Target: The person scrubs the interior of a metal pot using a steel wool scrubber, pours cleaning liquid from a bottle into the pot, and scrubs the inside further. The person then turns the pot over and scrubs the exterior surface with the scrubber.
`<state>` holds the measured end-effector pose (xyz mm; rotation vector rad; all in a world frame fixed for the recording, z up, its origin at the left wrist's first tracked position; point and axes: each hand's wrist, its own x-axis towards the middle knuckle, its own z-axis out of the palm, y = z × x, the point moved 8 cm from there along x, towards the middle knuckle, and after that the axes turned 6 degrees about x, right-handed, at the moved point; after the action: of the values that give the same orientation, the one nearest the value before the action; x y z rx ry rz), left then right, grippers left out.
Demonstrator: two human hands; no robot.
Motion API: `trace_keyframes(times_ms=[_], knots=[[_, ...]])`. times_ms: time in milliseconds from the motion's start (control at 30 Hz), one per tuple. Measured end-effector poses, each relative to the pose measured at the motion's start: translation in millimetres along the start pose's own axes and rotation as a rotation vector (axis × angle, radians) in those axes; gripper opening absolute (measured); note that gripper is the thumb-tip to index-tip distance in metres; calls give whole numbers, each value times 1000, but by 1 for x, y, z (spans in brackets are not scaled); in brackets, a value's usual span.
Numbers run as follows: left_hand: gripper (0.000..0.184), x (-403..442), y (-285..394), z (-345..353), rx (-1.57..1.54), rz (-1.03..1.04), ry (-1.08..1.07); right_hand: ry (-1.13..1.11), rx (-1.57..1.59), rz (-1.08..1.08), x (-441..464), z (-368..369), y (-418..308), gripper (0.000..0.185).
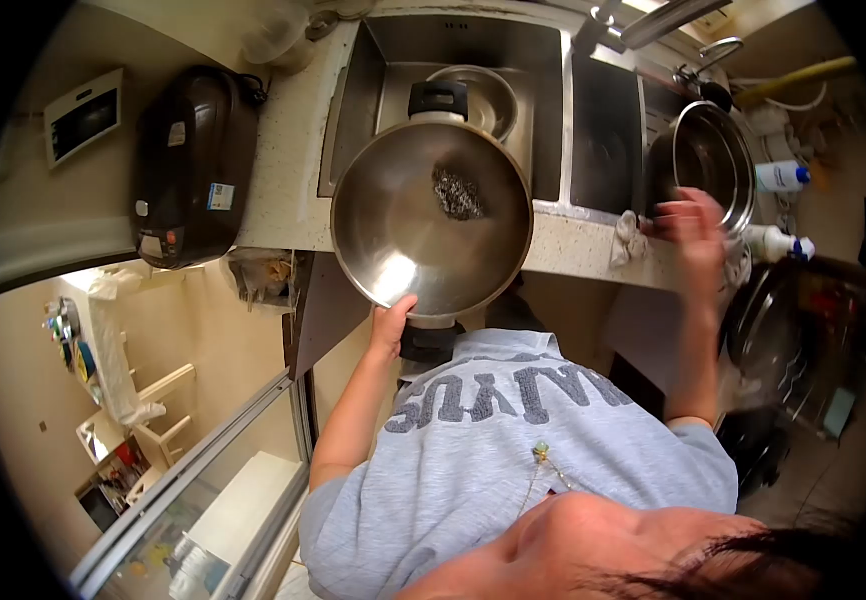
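A large steel pan with black handles is tilted over the front edge of the sink. My left hand grips its near rim beside the lower handle. Inside the pan lies a steel wool scrubber, touched by no hand. My right hand is raised at the right, over the counter edge near a deep steel pot. It is blurred, and whether it holds anything cannot be made out. A crumpled cloth hangs at the counter edge, left of that hand.
Behind the pan, a steel bowl sits in the sink. The faucet is at the upper right. White bottles stand right of the pot. A dark brown appliance is on the left, above a glass sliding door.
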<state>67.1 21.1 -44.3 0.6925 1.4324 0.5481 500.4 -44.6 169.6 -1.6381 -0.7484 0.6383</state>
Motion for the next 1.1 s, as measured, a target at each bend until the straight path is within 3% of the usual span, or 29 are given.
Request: trace_keyframes(times_ms=[67,100,167,200,233,267,300,367,433,500,567,633,833,900,967,1033,1100], knots=[[31,6,-6,-2,-20,35,-39,-274,-187,184,-46,85,66,42],[31,7,1,-8,-16,33,-58,-325,-138,327,-73,125,80,50],[48,-13,16,-10,735,-115,-259,-416,-89,460,-96,175,101,57],[49,-37,55,-5,1059,-3,-345,-400,-87,458,-99,185,111,57],[49,-48,81,-6,1067,8,-354,-319,-25,497,-99,189,123,57],[44,-59,111,-2,1121,185,-362,-239,37,544,-103,190,139,57],[39,-68,132,4,1166,360,-367,-199,-35,457,-101,188,152,54],[40,-61,173,30,958,608,-303,-109,67,530,-106,189,152,52],[54,-17,179,67,942,731,-183,-115,74,580,-106,192,143,53],[64,41,156,95,1054,701,54,-130,65,614,-108,190,145,54],[65,73,138,119,1001,647,98,-119,10,396,-99,190,166,53],[52,94,124,138,828,754,206,-99,-41,299,-94,189,180,49],[34,30,89,175,869,1067,-143,-95,-11,288,-98,189,167,51],[39,2,94,170,965,1340,-239,-94,-12,240,-96,190,164,54],[34,1,109,177,966,1332,-353,-97,-15,215,-95,190,154,60],[29,-7,127,195,775,1566,-496,-86,-7,210,-98,191,153,66],[27,6,142,209,715,1645,-494,-102,-98,167,-96,190,157,68]])
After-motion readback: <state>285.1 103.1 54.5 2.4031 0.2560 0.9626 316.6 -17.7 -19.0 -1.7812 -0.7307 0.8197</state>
